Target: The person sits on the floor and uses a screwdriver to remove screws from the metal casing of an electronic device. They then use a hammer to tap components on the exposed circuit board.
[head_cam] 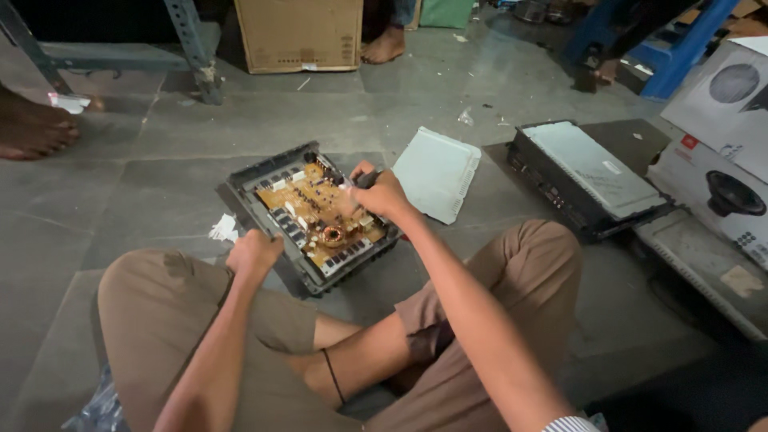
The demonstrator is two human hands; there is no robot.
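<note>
An opened grey amplifier chassis (254, 178) lies tilted on the floor in front of my crossed legs. Its orange-brown circuit board (308, 210) faces up, with a copper coil (333, 235) near the front. My right hand (378, 192) is over the board's right side, shut on a small dark tool whose tip points down at the board. My left hand (253, 253) rests closed against the chassis's near left edge. A crumpled white scrap (224, 230) lies just left of the chassis.
A pale grey cover plate (436, 172) lies right of the chassis. Another black amplifier (588, 180) sits farther right, beside speaker boxes (720, 152). A cardboard box (298, 34), metal rack legs (192, 48), a blue stand (672, 48) and other people's bare feet (32, 128) are behind.
</note>
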